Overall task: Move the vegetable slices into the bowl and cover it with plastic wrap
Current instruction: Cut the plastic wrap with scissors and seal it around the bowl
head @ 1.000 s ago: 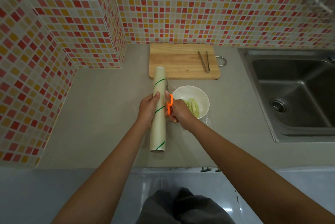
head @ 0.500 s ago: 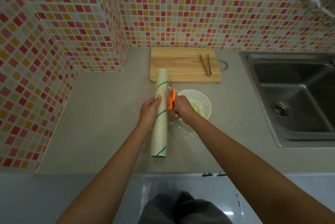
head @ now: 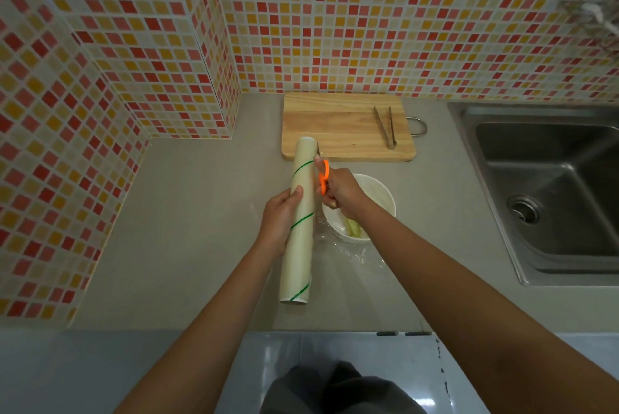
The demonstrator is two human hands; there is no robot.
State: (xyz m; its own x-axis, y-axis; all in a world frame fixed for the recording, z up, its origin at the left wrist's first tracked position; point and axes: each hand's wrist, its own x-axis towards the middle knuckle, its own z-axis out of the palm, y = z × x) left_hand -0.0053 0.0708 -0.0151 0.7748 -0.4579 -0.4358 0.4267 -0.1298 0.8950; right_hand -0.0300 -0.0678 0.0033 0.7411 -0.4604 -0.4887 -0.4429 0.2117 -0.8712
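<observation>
Left hand (head: 280, 219) grasps smooth tubular roll (head: 299, 219) (green-striped).

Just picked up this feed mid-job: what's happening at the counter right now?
A person is cutting plastic wrap. The left hand grips the wrap roll, held lengthwise over the counter. The right hand works orange-handled scissors along the roll's right side, near its far end. Loose film lies over the white bowl, which holds the vegetable slices. Tongs rest on the cutting board.
</observation>
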